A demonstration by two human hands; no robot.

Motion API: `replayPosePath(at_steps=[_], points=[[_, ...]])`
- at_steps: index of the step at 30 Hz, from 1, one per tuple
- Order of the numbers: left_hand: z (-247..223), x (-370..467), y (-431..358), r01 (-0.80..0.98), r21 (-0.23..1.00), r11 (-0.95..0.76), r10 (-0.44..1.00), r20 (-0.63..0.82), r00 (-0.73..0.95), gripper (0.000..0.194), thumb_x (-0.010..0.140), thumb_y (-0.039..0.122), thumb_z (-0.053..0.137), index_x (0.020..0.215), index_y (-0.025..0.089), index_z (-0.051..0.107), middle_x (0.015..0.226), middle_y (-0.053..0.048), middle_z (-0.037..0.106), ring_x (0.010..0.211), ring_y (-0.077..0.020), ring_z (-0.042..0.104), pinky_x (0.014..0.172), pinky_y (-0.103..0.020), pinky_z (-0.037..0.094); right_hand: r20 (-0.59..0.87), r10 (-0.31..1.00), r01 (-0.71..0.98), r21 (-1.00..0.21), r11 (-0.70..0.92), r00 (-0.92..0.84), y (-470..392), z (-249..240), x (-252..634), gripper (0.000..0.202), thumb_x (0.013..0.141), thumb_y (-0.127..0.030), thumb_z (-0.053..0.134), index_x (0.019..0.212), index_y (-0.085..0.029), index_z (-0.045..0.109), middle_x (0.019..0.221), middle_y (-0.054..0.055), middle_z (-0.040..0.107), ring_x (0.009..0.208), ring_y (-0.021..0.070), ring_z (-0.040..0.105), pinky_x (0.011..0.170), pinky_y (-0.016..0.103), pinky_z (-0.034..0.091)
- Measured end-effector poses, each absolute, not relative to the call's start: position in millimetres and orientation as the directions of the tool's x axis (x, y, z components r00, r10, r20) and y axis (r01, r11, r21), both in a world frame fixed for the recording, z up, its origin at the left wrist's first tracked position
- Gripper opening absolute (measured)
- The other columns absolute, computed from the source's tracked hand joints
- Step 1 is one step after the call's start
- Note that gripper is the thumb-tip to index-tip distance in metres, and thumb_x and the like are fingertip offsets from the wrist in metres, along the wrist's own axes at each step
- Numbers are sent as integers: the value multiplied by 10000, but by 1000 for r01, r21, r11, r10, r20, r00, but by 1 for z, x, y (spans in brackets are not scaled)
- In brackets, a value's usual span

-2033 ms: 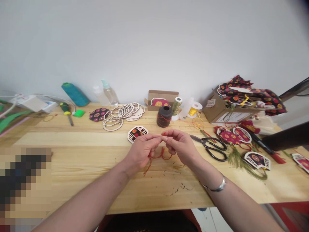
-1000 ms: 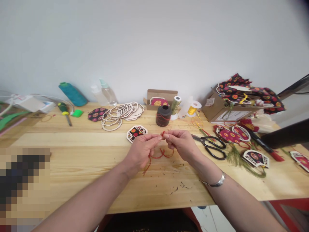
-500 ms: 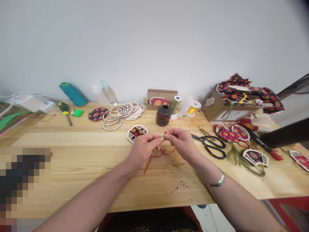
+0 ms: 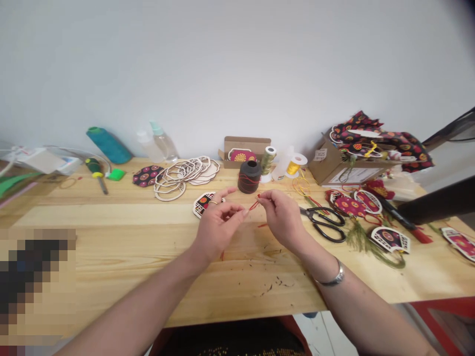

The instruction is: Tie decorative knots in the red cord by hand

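Note:
Between my two hands runs a short stretch of red cord, held over the middle of the table. My left hand pinches it between thumb and forefinger, with the other fingers partly raised. At the cord's other end my right hand is closed on it, and a bit of red shows at the fingertips. Loose red strands hang below the hands. Behind my left hand lies an ornament with a pale cut-out frame and dark patterned fabric, partly covered by the fingers. Black-handled scissors lie just right of my right hand.
Beyond my hands stand a black thread spool, a green spool and a yellow spool. Pale cut-out frames are piled at the back left. A cardboard box and several fabric ornaments occupy the right side.
My hands have drawn apart from fingertips nearly touching, so the red cord now spans the gap. Some fingers of my left hand have lifted and spread. The view has shifted slightly.

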State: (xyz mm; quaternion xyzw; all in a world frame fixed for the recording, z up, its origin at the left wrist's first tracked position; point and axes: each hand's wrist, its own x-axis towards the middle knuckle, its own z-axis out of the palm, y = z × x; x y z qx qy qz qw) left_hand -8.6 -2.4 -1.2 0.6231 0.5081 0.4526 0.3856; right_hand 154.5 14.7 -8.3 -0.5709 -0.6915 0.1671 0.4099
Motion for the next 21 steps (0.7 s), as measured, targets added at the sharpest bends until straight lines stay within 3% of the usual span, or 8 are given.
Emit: replayPosePath(at_steps=[3,7,10,13,16,19,21], points=[[-6,-5,-7,343,891,-299,952,257,164,121,744,263,629,677,182,689,1360,-100,436,1155,-267,484,872,-388,466,282,959,559,-801,216,34,17,-7,154,140,814,-244,517,718,-184,600,678,24,646,626,147,554,628,280,405],[-12,-2,-12,478,762,-437,899,352,261,88,738,235,640,709,223,721,1450,-42,326,1302,-279,304,1065,-475,259,67,998,224,-972,65,2,19,-5,154,171,785,-295,548,664,-176,570,596,-7,603,493,91,453,508,233,358],[-11,-1,-14,538,704,-463,885,331,329,116,739,200,623,681,226,721,1488,-16,261,1342,-291,229,1095,-499,160,-80,991,-41,-996,-85,-110,17,-1,153,216,762,-358,580,665,-169,541,570,-20,581,395,47,321,391,202,244],[-9,-2,-14,517,711,-477,864,272,424,127,721,168,614,642,210,704,1492,-19,257,1353,-299,216,1093,-485,173,-146,960,-181,-965,-192,-238,13,4,152,267,743,-403,608,659,-167,514,561,-30,561,357,24,264,344,190,156],[-6,-5,-13,397,818,-417,861,215,461,113,709,180,617,603,181,657,1413,-76,389,1305,-302,325,1054,-455,278,-170,947,-198,-953,-228,-274,11,7,151,278,715,-405,645,660,-167,512,515,-59,498,350,21,283,333,181,152],[-5,-7,-10,139,965,-224,958,191,214,176,781,233,561,620,166,586,1232,-108,543,1152,-256,506,999,-419,361,-139,965,-167,-970,-178,-224,10,7,149,248,704,-375,655,669,-166,525,481,-69,473,359,26,297,340,179,177],[-6,-7,-7,-86,988,-131,989,136,56,159,805,255,553,675,166,577,1166,-88,576,1065,-224,563,971,-399,388,-98,976,-115,-986,-122,-194,10,5,147,222,710,-350,645,666,-164,533,474,-67,478,377,34,321,355,179,210]])
